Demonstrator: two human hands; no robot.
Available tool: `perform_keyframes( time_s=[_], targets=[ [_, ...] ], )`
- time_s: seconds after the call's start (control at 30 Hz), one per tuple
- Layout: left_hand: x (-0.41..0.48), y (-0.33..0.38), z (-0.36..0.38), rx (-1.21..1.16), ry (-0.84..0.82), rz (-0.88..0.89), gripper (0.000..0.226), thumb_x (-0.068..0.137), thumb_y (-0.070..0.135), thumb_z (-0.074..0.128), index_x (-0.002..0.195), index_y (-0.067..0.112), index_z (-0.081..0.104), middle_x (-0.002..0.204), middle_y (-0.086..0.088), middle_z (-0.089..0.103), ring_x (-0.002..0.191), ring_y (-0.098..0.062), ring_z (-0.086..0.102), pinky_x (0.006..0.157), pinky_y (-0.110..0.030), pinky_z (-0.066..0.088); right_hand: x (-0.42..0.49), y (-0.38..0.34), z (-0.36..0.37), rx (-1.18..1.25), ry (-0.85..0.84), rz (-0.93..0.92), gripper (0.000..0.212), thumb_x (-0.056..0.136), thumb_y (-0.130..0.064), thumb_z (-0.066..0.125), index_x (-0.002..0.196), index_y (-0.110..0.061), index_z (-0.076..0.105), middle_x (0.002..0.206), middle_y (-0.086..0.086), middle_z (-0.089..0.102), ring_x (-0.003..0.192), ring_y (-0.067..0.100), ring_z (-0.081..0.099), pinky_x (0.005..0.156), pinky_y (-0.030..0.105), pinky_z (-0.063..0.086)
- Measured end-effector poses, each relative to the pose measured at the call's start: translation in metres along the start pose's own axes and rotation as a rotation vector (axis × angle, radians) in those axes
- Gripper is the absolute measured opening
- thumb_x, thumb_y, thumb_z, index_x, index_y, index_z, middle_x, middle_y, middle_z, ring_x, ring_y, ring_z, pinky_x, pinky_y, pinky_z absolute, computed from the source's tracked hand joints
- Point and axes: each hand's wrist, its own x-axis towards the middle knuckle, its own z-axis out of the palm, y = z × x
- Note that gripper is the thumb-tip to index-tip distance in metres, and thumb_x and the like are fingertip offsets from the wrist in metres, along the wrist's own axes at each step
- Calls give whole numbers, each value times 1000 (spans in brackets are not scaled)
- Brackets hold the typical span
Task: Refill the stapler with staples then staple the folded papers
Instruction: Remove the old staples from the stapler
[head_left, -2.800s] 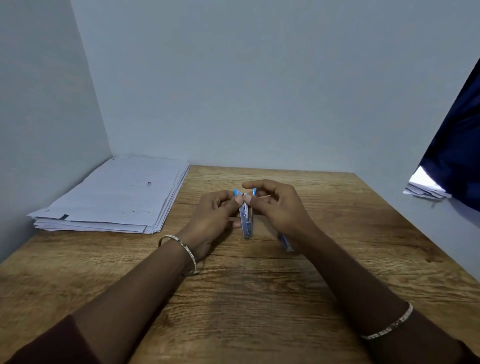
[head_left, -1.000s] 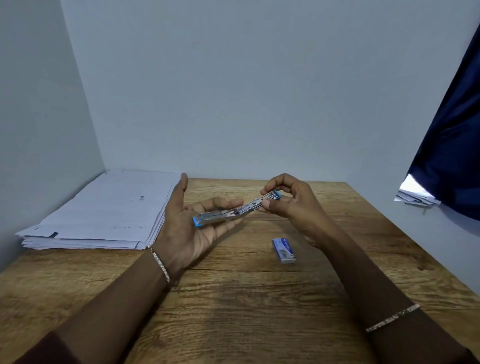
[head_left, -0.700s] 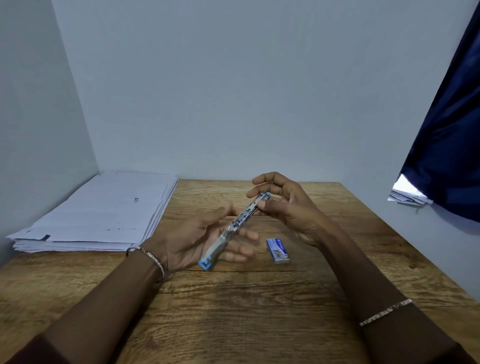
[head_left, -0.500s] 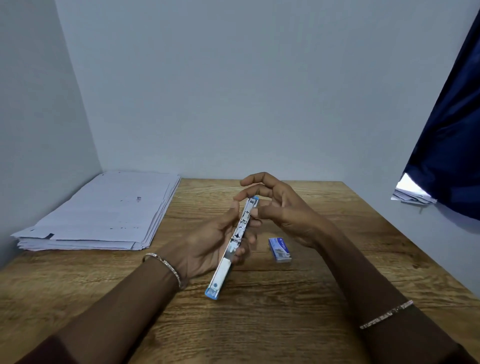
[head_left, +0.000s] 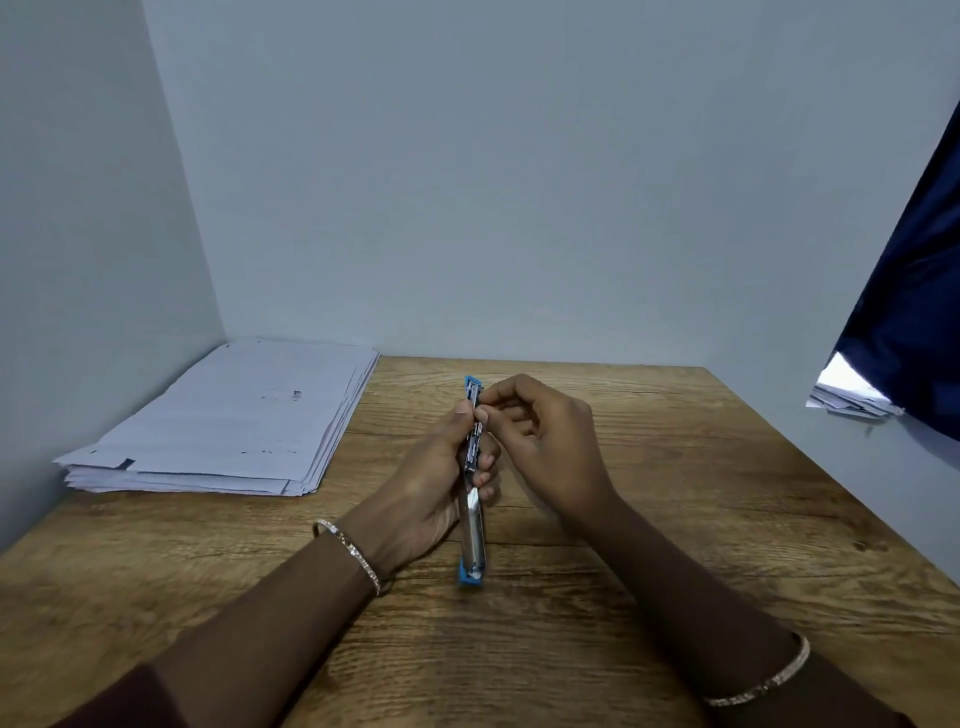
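Note:
A slim metal stapler (head_left: 472, 519) with blue ends is swung fully open into one long strip, pointing away from me above the table's middle. My left hand (head_left: 434, 480) grips it around the middle, thumb on its left side. My right hand (head_left: 540, 447) pinches the far half near the blue tip with thumb and forefinger. The small blue staple box is hidden behind my right hand. A thick stack of white papers (head_left: 234, 415) lies at the table's back left corner.
The wooden table (head_left: 675, 519) is boxed in by pale walls at the left, back and right. A dark blue curtain (head_left: 914, 322) hangs at the right with a few loose papers (head_left: 847, 400) under it.
The opened stapler has swung from lying sideways across my left palm to pointing straight away from me. My left hand has closed around it, and my right hand now covers the staple box.

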Motion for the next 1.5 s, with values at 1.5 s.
perform_keyframes(
  time_s=[1.5],
  targets=[
    [10, -1, -12, -338, 48, -111, 47, 109, 35, 30, 112, 2, 64, 99, -19, 78, 86, -22, 77, 80, -38, 61, -7, -20, -10, 51, -195, -40, 9, 83, -11, 74, 91, -12, 72, 69, 2, 73, 72, 20, 66, 72, 38, 54]
  ],
)
